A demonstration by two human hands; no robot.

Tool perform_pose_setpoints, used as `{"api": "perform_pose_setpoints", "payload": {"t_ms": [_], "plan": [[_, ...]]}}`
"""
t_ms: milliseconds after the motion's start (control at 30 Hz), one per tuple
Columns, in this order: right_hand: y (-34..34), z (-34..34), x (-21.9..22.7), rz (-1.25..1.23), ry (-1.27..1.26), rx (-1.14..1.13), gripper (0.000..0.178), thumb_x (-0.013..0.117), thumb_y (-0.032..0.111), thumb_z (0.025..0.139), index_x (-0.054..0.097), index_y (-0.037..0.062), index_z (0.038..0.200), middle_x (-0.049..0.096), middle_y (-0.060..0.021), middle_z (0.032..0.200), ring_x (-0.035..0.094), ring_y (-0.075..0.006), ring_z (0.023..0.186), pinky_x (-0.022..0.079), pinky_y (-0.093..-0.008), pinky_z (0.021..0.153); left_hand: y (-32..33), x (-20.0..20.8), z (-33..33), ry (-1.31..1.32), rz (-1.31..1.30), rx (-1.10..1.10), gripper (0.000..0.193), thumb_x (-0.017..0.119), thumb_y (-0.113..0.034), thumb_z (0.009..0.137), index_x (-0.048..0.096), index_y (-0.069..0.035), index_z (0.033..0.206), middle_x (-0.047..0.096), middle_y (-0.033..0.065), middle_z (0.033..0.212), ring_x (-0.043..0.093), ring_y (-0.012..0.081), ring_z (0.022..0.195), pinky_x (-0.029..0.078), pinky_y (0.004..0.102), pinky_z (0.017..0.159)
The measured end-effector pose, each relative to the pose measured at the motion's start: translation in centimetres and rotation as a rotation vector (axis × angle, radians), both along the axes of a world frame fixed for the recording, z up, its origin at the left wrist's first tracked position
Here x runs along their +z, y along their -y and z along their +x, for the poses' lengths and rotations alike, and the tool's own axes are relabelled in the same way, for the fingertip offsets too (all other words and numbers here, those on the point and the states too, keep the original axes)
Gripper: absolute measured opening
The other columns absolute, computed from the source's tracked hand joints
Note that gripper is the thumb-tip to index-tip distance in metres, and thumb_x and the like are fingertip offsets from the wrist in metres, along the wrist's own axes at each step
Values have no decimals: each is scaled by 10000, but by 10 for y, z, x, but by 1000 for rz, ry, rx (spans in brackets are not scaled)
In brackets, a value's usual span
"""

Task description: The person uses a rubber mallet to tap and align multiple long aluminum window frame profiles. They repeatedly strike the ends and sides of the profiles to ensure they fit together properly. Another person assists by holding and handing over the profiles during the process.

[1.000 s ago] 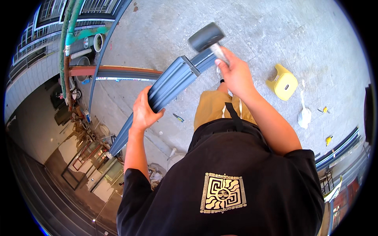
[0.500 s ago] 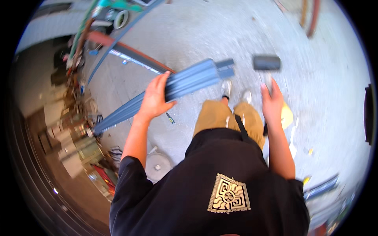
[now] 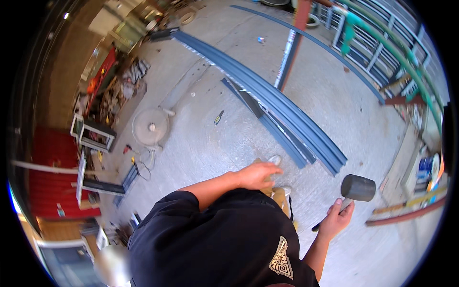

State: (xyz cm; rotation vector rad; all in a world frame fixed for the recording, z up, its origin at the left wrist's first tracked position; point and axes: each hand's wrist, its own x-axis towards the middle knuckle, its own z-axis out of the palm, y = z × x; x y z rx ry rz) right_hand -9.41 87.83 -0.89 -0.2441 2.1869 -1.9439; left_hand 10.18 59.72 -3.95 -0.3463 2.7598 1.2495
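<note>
My right hand (image 3: 336,219) is closed around the handle of a rubber mallet (image 3: 359,187), whose black head points up and away from my body. My left hand (image 3: 260,175) is held in front of my waist, fingers loosely stretched and nothing in them. Beyond it, long blue-grey metal profiles (image 3: 267,98) run from the far left down toward the mallet. Shorter profile pieces (image 3: 279,138) lie along their near side. My left hand is apart from these profiles.
A red-brown metal post (image 3: 300,24) crosses behind the profiles. Round disc-like base (image 3: 149,126) and a small yellow-and-dark hand tool (image 3: 218,117) lie on the concrete floor. Clutter lines the left side. Green pipes (image 3: 382,33) stand far right; wooden strips (image 3: 406,210) lie lower right.
My left hand has come off the metal profiles and moved in front of my waist. My view has turned toward the left. The mallet is still in my right hand.
</note>
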Motion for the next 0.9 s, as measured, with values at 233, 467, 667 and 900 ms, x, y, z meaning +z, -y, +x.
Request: {"api": "perform_pose_setpoints", "payload": {"t_ms": [233,467,667,900], "plan": [[92,16,27,47,-59,495,314,656,112,1051,612,-36,1325,566,19,808,465,-45,604,365,-236,544,0,-15,44,58,297,164,536,743,-268,989,611,-27,1449,702,190,1315,674,350,1239,528,454,1067],[180,39,22,151,42,845,325,647,58,1042,625,-35,1353,620,22,893,472,-20,662,369,-216,570,55,-25,77,-208,517,387,538,751,-307,1021,617,9,1434,742,188,1253,730,277,1161,575,417,1019],[272,70,26,250,-18,1020,380,706,69,1021,636,-37,1379,703,-43,1037,609,-85,863,485,-261,761,112,-12,141,-223,723,567,584,741,-297,1040,563,-24,1524,691,171,1360,658,258,1284,518,407,1126],[343,109,33,327,26,1196,421,722,84,1003,637,-44,1395,769,-149,1211,703,-166,1122,535,-327,1003,138,3,180,-286,919,548,665,729,-302,1052,466,-37,1603,615,192,1462,587,287,1391,458,433,1197]]}}
